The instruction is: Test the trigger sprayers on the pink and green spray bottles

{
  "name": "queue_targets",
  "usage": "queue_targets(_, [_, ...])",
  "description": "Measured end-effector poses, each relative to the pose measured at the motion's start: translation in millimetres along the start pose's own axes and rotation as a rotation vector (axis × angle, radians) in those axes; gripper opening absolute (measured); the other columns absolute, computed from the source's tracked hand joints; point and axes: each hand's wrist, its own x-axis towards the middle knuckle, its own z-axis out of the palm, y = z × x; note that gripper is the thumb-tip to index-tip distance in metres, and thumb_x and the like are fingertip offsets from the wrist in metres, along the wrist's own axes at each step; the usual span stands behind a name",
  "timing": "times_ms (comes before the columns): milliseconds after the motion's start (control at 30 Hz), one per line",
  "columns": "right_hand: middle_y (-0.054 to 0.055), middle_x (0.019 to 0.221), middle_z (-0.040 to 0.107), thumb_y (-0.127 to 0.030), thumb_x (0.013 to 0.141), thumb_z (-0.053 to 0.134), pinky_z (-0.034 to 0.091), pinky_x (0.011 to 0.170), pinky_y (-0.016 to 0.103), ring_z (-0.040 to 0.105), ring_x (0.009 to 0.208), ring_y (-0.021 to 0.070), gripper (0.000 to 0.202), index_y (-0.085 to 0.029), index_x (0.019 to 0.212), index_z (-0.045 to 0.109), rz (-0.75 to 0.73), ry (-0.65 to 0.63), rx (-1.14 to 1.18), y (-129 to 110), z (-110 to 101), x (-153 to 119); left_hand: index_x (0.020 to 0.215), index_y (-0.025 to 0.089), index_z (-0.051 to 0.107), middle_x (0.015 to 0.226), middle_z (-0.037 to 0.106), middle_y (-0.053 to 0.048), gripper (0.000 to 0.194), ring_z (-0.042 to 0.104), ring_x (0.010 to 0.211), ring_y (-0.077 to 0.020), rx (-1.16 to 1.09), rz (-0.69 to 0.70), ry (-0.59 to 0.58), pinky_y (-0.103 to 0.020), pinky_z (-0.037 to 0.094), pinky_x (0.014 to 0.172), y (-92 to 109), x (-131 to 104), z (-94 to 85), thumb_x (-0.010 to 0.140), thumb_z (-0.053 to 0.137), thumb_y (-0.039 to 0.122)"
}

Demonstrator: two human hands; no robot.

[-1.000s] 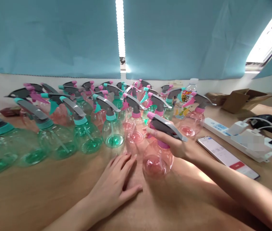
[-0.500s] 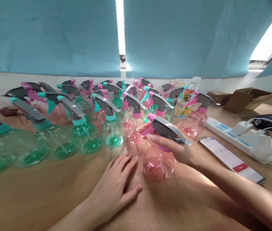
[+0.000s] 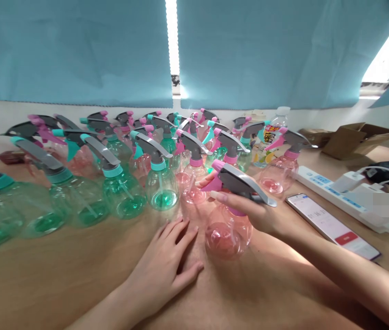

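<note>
A clear pink spray bottle (image 3: 227, 236) with a grey and pink trigger head stands upright at the front. My right hand (image 3: 249, 208) is closed around its neck, just under the head, with fingertips by the pink trigger. To the left of that bottle, my left hand (image 3: 168, 256) lies flat on the wooden table (image 3: 87, 275), fingers stretched and touching nothing but the tabletop. Just beyond the hands stand a green spray bottle (image 3: 162, 190) with a turquoise collar and a pink spray bottle (image 3: 194, 183).
Several more green and pink spray bottles (image 3: 123, 195) crowd the left and back. A drink bottle (image 3: 266, 149) stands behind a pink one. At right lie a phone (image 3: 331, 227), a white power strip (image 3: 345, 197) with cables and an open cardboard box (image 3: 355, 140).
The view has shifted very slightly. Both hands keep their places, the right one still on the pink spray bottle.
</note>
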Motion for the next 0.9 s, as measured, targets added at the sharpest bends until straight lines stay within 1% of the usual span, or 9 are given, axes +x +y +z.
queue_targets(100, [0.001, 0.087, 0.067, -0.035, 0.082, 0.061, 0.051, 0.068, 0.035, 0.064, 0.087, 0.0232, 0.013, -0.027, 0.091, 0.065, 0.009, -0.001, 0.009, -1, 0, 0, 0.138, 0.02, 0.049, 0.14, 0.049, -0.015, 0.054, 0.041, 0.131, -0.0367, 0.015, -0.005, -0.023, -0.055, 0.037, 0.103, 1, 1, -0.9, 0.092, 0.054, 0.048])
queue_targets(200, [0.001, 0.092, 0.068, -0.031, 0.082, 0.061, 0.051, 0.07, 0.035, 0.065, 0.09, 0.0234, 0.016, -0.027, 0.097, 0.063, 0.022, 0.011, 0.018, 0, 1, 1, 0.138, 0.021, 0.048, 0.141, 0.049, -0.014, 0.054, 0.04, 0.132, -0.0357, 0.026, -0.006, -0.035, -0.054, 0.037, 0.103, 2, 0, -1.1, 0.092, 0.053, 0.049])
queue_targets(367, [0.001, 0.09, 0.068, -0.032, 0.084, 0.061, 0.049, 0.071, 0.035, 0.065, 0.086, 0.0227, 0.011, -0.025, 0.093, 0.06, -0.008, 0.013, 0.031, 6, 0, 0, 0.138, 0.021, 0.048, 0.141, 0.049, -0.014, 0.054, 0.04, 0.131, -0.0362, 0.026, -0.007, -0.035, -0.054, 0.037, 0.103, 2, 0, -1.2, 0.092, 0.054, 0.049])
queue_targets(567, [0.001, 0.087, 0.067, -0.029, 0.083, 0.062, 0.049, 0.064, 0.032, 0.064, 0.082, 0.0208, 0.016, -0.025, 0.099, 0.063, -0.088, 0.007, 0.083, 10, 2, 1, 0.139, 0.019, 0.047, 0.142, 0.047, -0.014, 0.054, 0.038, 0.132, -0.0349, 0.062, -0.016, -0.069, -0.052, 0.036, 0.105, 3, 0, -3.1, 0.093, 0.053, 0.047])
queue_targets(667, [0.001, 0.083, 0.066, -0.029, 0.083, 0.064, 0.049, 0.063, 0.032, 0.063, 0.079, 0.0203, 0.017, -0.026, 0.1, 0.064, -0.089, 0.018, 0.089, 12, 2, 1, 0.139, 0.02, 0.047, 0.142, 0.047, -0.014, 0.054, 0.039, 0.132, -0.0346, 0.065, -0.015, -0.069, -0.052, 0.036, 0.105, 3, 0, -3.4, 0.093, 0.052, 0.049])
queue_targets(767, [0.001, 0.08, 0.066, -0.033, 0.084, 0.064, 0.048, 0.062, 0.032, 0.063, 0.077, 0.0195, 0.014, -0.026, 0.096, 0.065, -0.088, 0.012, 0.088, 13, 2, 1, 0.139, 0.019, 0.047, 0.143, 0.046, -0.014, 0.054, 0.038, 0.133, -0.0343, 0.068, -0.014, -0.067, -0.052, 0.036, 0.105, 3, 0, -3.3, 0.093, 0.052, 0.049])
queue_targets(833, [0.001, 0.082, 0.067, -0.034, 0.084, 0.064, 0.049, 0.062, 0.031, 0.062, 0.077, 0.019, 0.013, -0.026, 0.094, 0.065, -0.088, 0.007, 0.091, 13, 1, 1, 0.139, 0.02, 0.047, 0.143, 0.046, -0.014, 0.054, 0.038, 0.133, -0.0341, 0.07, -0.014, -0.071, -0.052, 0.036, 0.105, 3, 0, -3.4, 0.094, 0.052, 0.049])
queue_targets(900, [0.001, 0.084, 0.067, -0.033, 0.084, 0.064, 0.049, 0.064, 0.031, 0.062, 0.078, 0.0187, 0.015, -0.026, 0.097, 0.065, -0.097, 0.008, 0.1, 13, 2, 1, 0.139, 0.02, 0.047, 0.143, 0.046, -0.013, 0.054, 0.038, 0.133, -0.034, 0.071, -0.013, -0.077, -0.052, 0.036, 0.105, 2, 0, -3.6, 0.093, 0.052, 0.049])
